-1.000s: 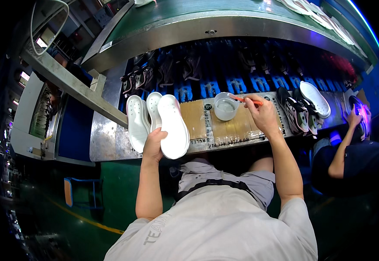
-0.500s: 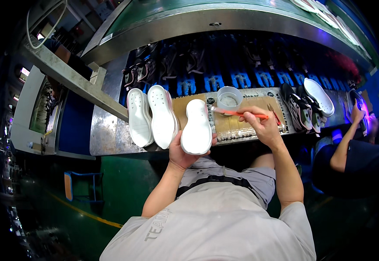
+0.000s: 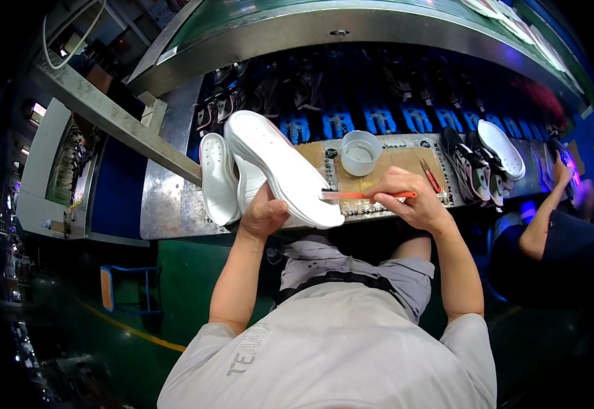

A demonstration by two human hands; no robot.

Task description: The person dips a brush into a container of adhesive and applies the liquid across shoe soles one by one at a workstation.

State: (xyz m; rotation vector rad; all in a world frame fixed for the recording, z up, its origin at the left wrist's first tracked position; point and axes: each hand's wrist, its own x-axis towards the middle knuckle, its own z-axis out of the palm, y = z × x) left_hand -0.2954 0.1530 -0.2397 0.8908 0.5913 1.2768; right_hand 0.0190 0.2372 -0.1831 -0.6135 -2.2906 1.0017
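Observation:
A white shoe sole (image 3: 285, 163) is tilted up over the bench edge, and my left hand (image 3: 264, 213) grips it along its lower left side. In my right hand (image 3: 411, 198) is a brush (image 3: 362, 195) with an orange handle; its tip meets the sole near the lower right end. Just beyond the brush stands a translucent plastic cup (image 3: 360, 154). More white soles lean at the left, one upright sole (image 3: 216, 180) in plain sight and another (image 3: 249, 183) partly hidden behind the held one.
Red-handled snips (image 3: 431, 178) lie on the cardboard-covered bench (image 3: 406, 163). Black shoes (image 3: 471, 167) and a white sole (image 3: 501, 151) are at the right. A metal post (image 3: 120, 123) slants in from the left. A co-worker (image 3: 549, 232) sits at the far right. Behind, a rack holds shoes.
The held sole has swung up and left, now tilted with its side showing. The brush has come down from beside the cup to the sole's lower end.

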